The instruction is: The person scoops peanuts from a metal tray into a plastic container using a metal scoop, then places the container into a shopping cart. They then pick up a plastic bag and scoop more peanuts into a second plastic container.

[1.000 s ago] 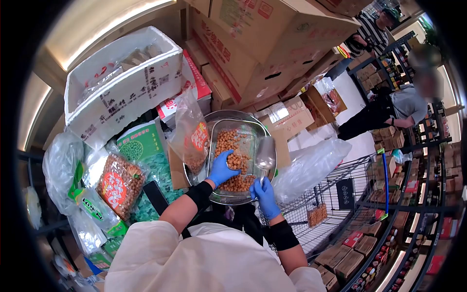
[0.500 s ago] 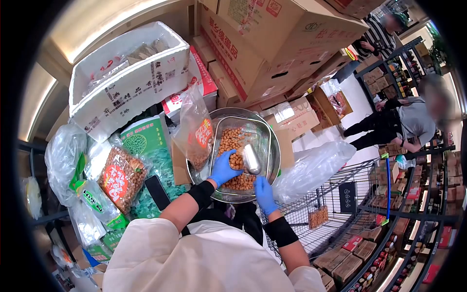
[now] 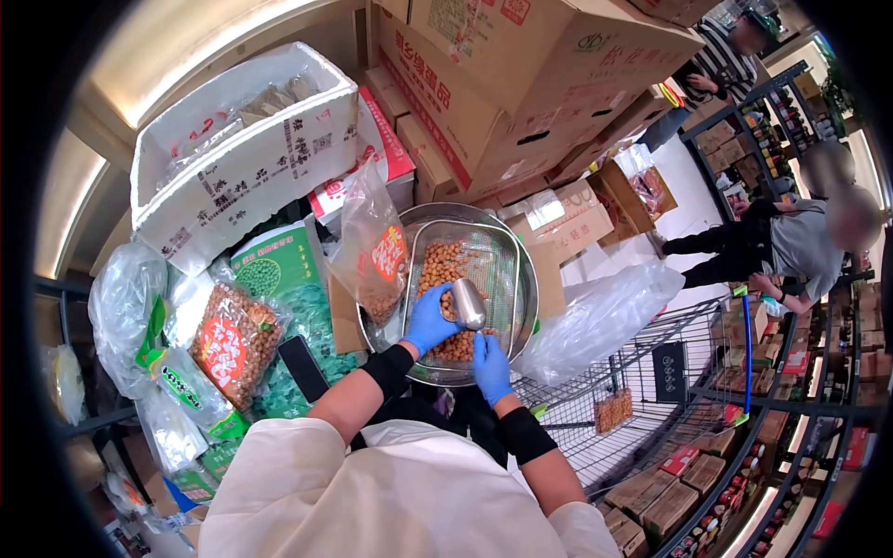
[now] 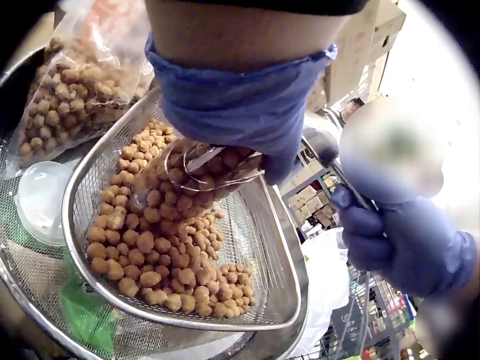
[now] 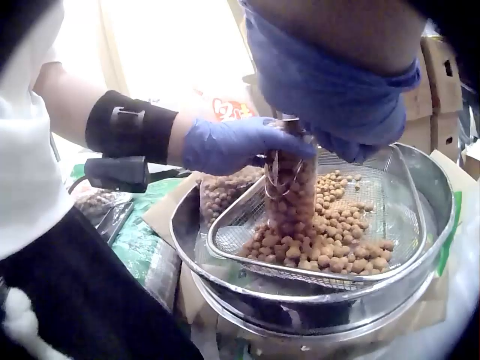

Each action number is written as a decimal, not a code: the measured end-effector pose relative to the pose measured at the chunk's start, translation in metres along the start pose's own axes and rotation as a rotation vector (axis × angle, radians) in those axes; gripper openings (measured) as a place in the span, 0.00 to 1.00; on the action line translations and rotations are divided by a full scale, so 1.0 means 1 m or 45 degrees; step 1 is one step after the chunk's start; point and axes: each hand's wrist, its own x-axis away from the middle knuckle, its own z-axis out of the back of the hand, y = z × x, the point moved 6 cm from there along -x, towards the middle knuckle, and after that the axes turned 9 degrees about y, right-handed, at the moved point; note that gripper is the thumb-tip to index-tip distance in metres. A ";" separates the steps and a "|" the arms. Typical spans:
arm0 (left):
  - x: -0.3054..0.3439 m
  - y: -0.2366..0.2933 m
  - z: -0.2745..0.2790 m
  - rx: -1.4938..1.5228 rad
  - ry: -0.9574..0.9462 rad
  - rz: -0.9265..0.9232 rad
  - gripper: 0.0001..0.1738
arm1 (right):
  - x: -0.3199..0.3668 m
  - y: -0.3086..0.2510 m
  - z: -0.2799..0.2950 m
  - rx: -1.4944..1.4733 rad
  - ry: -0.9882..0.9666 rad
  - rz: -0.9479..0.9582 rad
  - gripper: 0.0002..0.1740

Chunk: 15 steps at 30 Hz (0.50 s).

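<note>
My blue-gloved left hand (image 3: 431,321) curls round the top of a clear bag of brown nut-like balls (image 4: 199,180), which rests upright among loose balls (image 4: 142,262) in a wire mesh basket (image 3: 510,244). In the right wrist view the left hand (image 5: 240,144) has its thumb at the bag's mouth. A metal scoop (image 3: 468,304) lies beside those fingers, its handle gripped by my gloved right hand (image 3: 492,370). The left wrist view shows the right hand (image 4: 412,244) curled on that handle; whether the scoop holds balls is hidden.
The basket sits in a round steel basin (image 3: 532,325). To the left are a filled bag (image 3: 377,256), a packed bag (image 3: 237,344), a phone (image 3: 303,369) and a foam box (image 3: 251,186). Cartons (image 3: 530,121) stand behind. A shopping cart (image 3: 651,391) and people are on the right.
The right hand and scoop have moved left, from the basket's right side to beside the left hand. The left hand has stayed nearly in place at the bag.
</note>
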 end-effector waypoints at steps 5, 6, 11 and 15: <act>0.001 -0.004 -0.003 0.002 -0.026 -0.001 0.47 | -0.001 0.006 0.008 -0.101 0.073 -0.001 0.21; 0.001 -0.004 -0.002 0.011 -0.032 0.006 0.47 | -0.001 0.006 0.008 -0.101 0.073 -0.003 0.21; 0.001 -0.005 -0.002 0.051 -0.031 0.010 0.47 | -0.005 0.015 0.007 -0.117 0.155 -0.003 0.22; 0.000 -0.001 0.000 0.069 -0.024 0.017 0.46 | -0.006 0.020 0.011 -0.123 0.183 -0.015 0.22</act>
